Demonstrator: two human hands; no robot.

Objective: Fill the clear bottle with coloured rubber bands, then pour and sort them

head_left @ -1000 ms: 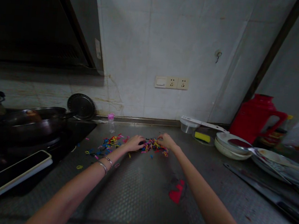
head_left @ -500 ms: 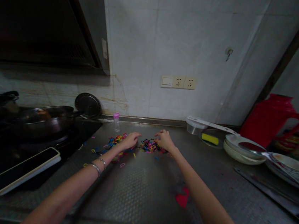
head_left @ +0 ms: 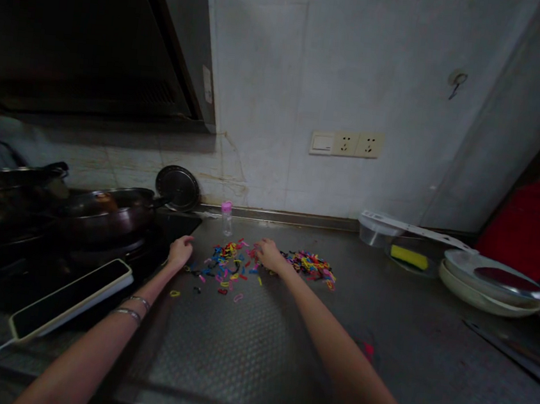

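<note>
Rubber bands (head_left: pixel 310 264) in many colours lie on the metal counter (head_left: pixel 235 346), loose strays nearest, thicker heaps farther back. The left hand (head_left: pixel 180 252) is half curled beside the stove (head_left: pixel 181 224) and the right hand (head_left: pixel 268 254) bends its fingers down among the bands; whether either pinches anything, I cannot tell. Beyond stands a pink-capped bottle (head_left: pixel 227 223), near the tiled wall (head_left: pixel 271 99).

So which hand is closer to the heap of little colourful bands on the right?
Right: the right hand is at the left end of the heap. The left hand is farther left, past most scattered bands, near the stove top.
</note>
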